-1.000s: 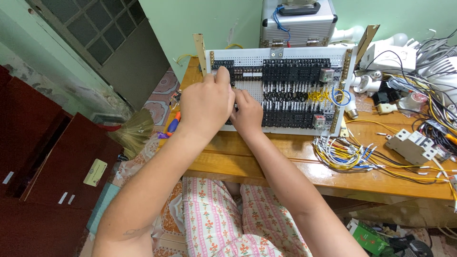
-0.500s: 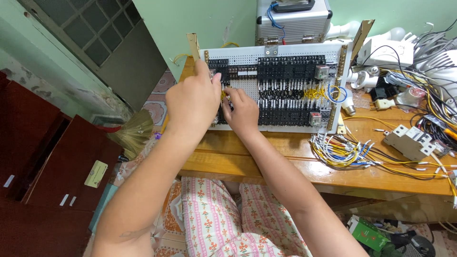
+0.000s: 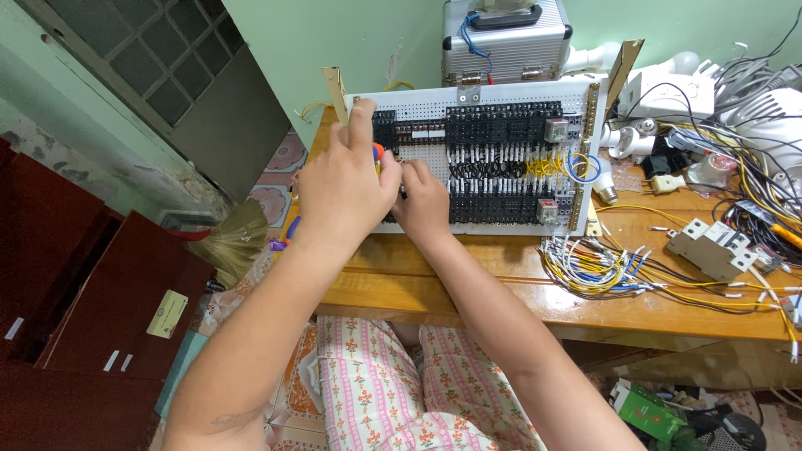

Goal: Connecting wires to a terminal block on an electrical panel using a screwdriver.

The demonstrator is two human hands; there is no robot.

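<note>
Left hand (image 3: 344,188) and right hand (image 3: 424,200) work side by side at the left part of a white perforated panel (image 3: 501,100) carrying black terminal blocks (image 3: 501,134). The left hand grips an orange-handled tool (image 3: 378,152). Loose wires (image 3: 593,267) lie on the wooden table (image 3: 468,284).

A white perforated board (image 3: 468,102) stands tilted on the worktop (image 3: 501,276), carrying rows of black terminal blocks (image 3: 501,134) and yellow wires (image 3: 543,164). An orange-handled screwdriver (image 3: 378,152) points at its left side.

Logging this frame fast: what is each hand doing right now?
Left hand: closed on an orange-handled tool, index finger pointing up.
Right hand: curled against the wiring panel; what it holds cannot be told.
</note>
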